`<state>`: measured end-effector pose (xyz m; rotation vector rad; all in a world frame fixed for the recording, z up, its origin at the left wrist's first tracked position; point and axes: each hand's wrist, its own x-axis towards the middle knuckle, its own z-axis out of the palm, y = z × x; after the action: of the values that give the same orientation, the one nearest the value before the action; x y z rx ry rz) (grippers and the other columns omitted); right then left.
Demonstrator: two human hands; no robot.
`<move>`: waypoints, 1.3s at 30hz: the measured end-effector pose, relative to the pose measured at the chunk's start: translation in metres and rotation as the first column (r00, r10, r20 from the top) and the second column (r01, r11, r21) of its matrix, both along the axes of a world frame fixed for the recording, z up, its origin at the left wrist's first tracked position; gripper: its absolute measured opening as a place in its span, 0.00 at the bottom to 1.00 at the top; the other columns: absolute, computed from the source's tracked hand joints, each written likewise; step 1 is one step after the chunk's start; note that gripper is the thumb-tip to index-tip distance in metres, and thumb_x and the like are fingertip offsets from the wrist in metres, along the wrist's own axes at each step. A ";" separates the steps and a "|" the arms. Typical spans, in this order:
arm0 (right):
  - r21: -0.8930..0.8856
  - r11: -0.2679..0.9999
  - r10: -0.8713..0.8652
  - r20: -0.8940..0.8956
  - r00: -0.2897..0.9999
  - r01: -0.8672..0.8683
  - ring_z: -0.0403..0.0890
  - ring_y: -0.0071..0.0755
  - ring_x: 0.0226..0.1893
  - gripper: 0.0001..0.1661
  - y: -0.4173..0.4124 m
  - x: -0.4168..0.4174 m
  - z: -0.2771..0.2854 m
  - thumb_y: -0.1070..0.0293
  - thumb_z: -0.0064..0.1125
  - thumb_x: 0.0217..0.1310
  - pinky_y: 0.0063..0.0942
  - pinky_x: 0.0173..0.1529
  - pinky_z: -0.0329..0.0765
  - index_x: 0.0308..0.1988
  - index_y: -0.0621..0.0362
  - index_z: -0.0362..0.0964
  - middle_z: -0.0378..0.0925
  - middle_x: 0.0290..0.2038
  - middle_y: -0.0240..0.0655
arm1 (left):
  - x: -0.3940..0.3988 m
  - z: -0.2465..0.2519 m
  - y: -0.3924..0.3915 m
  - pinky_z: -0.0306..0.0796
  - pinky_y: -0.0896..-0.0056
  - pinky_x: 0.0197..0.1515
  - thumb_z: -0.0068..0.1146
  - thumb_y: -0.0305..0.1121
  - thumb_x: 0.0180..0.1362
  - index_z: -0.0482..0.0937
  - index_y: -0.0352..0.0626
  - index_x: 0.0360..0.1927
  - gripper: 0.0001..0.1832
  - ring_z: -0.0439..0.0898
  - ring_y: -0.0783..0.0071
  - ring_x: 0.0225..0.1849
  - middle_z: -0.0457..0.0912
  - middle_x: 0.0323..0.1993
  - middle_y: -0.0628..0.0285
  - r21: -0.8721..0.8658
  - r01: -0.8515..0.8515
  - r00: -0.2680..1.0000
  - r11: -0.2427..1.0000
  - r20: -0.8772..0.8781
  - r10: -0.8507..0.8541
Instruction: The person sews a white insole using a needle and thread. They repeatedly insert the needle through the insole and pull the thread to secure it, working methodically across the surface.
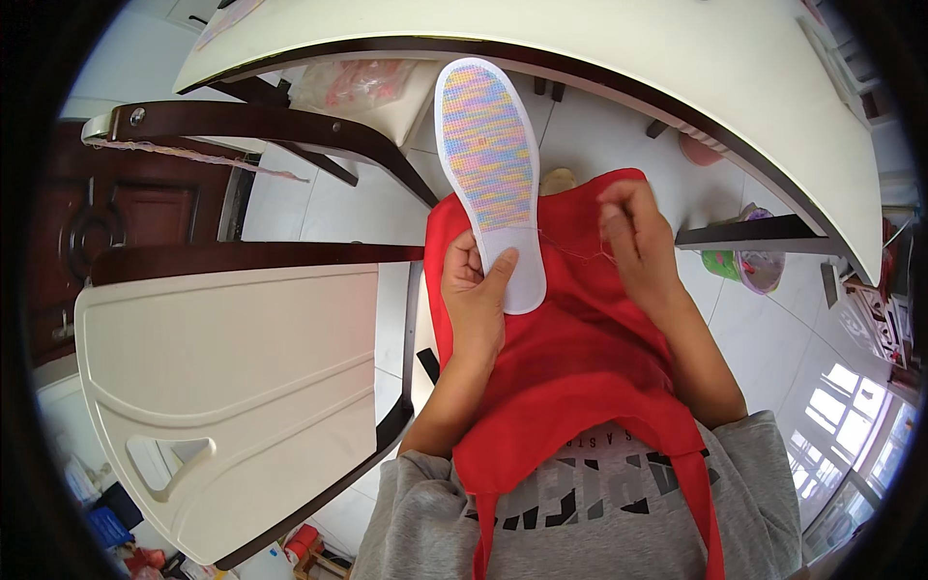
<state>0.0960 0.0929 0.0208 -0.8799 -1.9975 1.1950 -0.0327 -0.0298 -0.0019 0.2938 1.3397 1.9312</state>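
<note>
My left hand (pixel 478 290) grips the heel end of a white insole (pixel 523 279), thumb on top. Multicoloured cross-stitching (pixel 484 145) covers the insole from the toe down to about the arch; the heel is plain white. A thin thread (pixel 569 250) runs from the insole's right edge, near the last stitched row, across to my right hand (pixel 634 232). The fingers of that hand are curled together on the thread, raised over the red apron (pixel 580 304) on my lap. Whether a needle is between them cannot be made out.
A white table (pixel 580 29) curves across the front. At left stand a chair with a cream backrest (pixel 232 391) and a dark wooden armrest (pixel 246 127), where a bundle of coloured thread (pixel 210 156) hangs. A plastic bag (pixel 355 83) lies on another seat. A bin (pixel 754 268) stands at right.
</note>
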 end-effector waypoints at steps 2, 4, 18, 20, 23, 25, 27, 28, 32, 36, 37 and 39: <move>0.080 0.989 0.126 0.007 0.992 -0.126 0.75 0.32 0.27 0.07 -0.006 -0.009 0.012 0.77 0.50 0.57 0.26 0.31 0.71 0.39 0.61 0.68 0.73 0.29 0.37 | 0.000 0.001 0.000 0.69 0.77 0.48 0.52 0.17 0.53 0.67 0.34 0.46 0.16 0.76 0.77 0.43 0.77 0.43 0.57 0.011 -0.006 1.000 1.000 0.001 0.006; 0.140 0.986 0.101 -0.050 0.994 -0.094 0.77 0.34 0.28 0.05 -0.012 -0.020 0.012 0.77 0.52 0.55 0.26 0.31 0.73 0.36 0.60 0.70 0.75 0.29 0.37 | 0.001 0.001 -0.001 0.69 0.77 0.49 0.52 0.17 0.53 0.67 0.34 0.46 0.16 0.76 0.77 0.44 0.77 0.43 0.57 0.017 -0.010 1.000 1.000 0.010 0.010; 0.497 0.859 0.113 0.053 0.992 -0.124 0.74 0.32 0.24 0.05 -0.014 -0.042 0.010 0.72 0.58 0.49 0.27 0.23 0.71 0.31 0.55 0.72 0.69 0.26 0.31 | -0.001 -0.002 -0.004 0.68 0.76 0.49 0.53 0.17 0.52 0.67 0.35 0.47 0.18 0.76 0.76 0.43 0.77 0.43 0.57 0.012 -0.007 1.000 1.000 -0.001 0.007; 0.494 0.859 0.117 0.068 0.991 -0.135 0.74 0.32 0.24 0.05 -0.015 -0.042 0.010 0.71 0.58 0.49 0.27 0.23 0.71 0.31 0.55 0.72 0.69 0.27 0.31 | -0.001 0.000 -0.003 0.68 0.76 0.49 0.53 0.17 0.52 0.67 0.35 0.47 0.18 0.76 0.76 0.43 0.77 0.43 0.57 0.016 -0.004 1.000 1.000 -0.003 0.004; 0.500 0.856 0.114 0.068 0.991 -0.132 0.74 0.32 0.24 0.05 -0.015 -0.043 0.010 0.71 0.58 0.49 0.28 0.23 0.72 0.31 0.55 0.72 0.70 0.27 0.31 | -0.001 0.000 -0.003 0.68 0.78 0.48 0.52 0.17 0.53 0.67 0.34 0.46 0.16 0.76 0.78 0.43 0.77 0.43 0.58 0.019 0.001 1.000 1.000 -0.010 -0.001; 0.505 0.853 0.111 0.069 0.991 -0.130 0.74 0.32 0.24 0.05 -0.014 -0.044 0.008 0.71 0.58 0.49 0.28 0.23 0.72 0.31 0.55 0.72 0.70 0.27 0.31 | -0.001 -0.002 -0.004 0.68 0.78 0.48 0.52 0.17 0.53 0.66 0.34 0.47 0.17 0.76 0.78 0.44 0.77 0.43 0.58 0.016 0.001 1.000 1.000 -0.014 -0.001; 0.505 0.853 0.110 0.071 0.991 -0.131 0.74 0.32 0.24 0.05 -0.013 -0.045 0.007 0.71 0.58 0.49 0.28 0.23 0.72 0.31 0.55 0.72 0.70 0.27 0.31 | -0.001 -0.002 -0.004 0.68 0.78 0.48 0.52 0.17 0.53 0.66 0.34 0.47 0.17 0.76 0.77 0.44 0.77 0.43 0.57 0.014 0.001 1.000 1.000 -0.015 -0.001; 0.502 0.855 0.111 0.073 0.991 -0.133 0.74 0.32 0.24 0.05 -0.013 -0.045 0.007 0.71 0.58 0.49 0.28 0.23 0.72 0.31 0.54 0.71 0.70 0.27 0.31 | -0.001 -0.002 -0.004 0.68 0.78 0.48 0.52 0.17 0.53 0.66 0.34 0.47 0.17 0.76 0.77 0.44 0.77 0.43 0.57 0.014 0.001 1.000 1.000 -0.014 -0.001; 0.481 0.865 0.113 0.089 0.990 -0.142 0.74 0.33 0.24 0.05 -0.014 -0.045 0.006 0.71 0.58 0.49 0.28 0.23 0.72 0.31 0.55 0.71 0.70 0.27 0.31 | -0.001 -0.001 -0.004 0.69 0.78 0.48 0.52 0.17 0.53 0.66 0.34 0.47 0.16 0.76 0.77 0.43 0.77 0.42 0.58 0.010 -0.006 1.000 1.000 -0.011 0.006; 0.506 0.846 0.116 0.131 0.985 -0.167 0.75 0.33 0.26 0.07 -0.014 -0.044 0.006 0.72 0.57 0.47 0.29 0.24 0.72 0.31 0.55 0.71 0.70 0.28 0.31 | 0.000 -0.003 -0.004 0.68 0.75 0.49 0.54 0.17 0.51 0.65 0.36 0.50 0.22 0.75 0.76 0.44 0.76 0.43 0.58 0.006 -0.018 0.998 1.000 -0.065 0.018; 0.518 0.837 0.119 0.143 0.983 -0.177 0.75 0.33 0.27 0.07 -0.015 -0.044 0.006 0.72 0.57 0.46 0.29 0.25 0.73 0.31 0.55 0.71 0.70 0.28 0.31 | 0.001 -0.001 -0.003 0.68 0.75 0.49 0.55 0.17 0.51 0.65 0.35 0.51 0.22 0.75 0.76 0.45 0.76 0.43 0.59 0.000 -0.025 0.996 1.000 -0.088 0.025; 0.538 0.822 0.122 0.157 0.980 -0.188 0.76 0.33 0.28 0.07 -0.014 -0.044 0.006 0.71 0.57 0.46 0.29 0.25 0.73 0.31 0.55 0.71 0.70 0.28 0.31 | 0.001 0.000 -0.003 0.68 0.75 0.49 0.55 0.17 0.51 0.64 0.35 0.52 0.24 0.74 0.77 0.45 0.75 0.43 0.60 -0.009 -0.028 0.993 1.000 -0.115 0.027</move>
<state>0.0516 0.0785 0.0269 -0.5029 -2.3668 0.5827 -0.0318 -0.0326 -0.0017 0.3884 1.4352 1.9549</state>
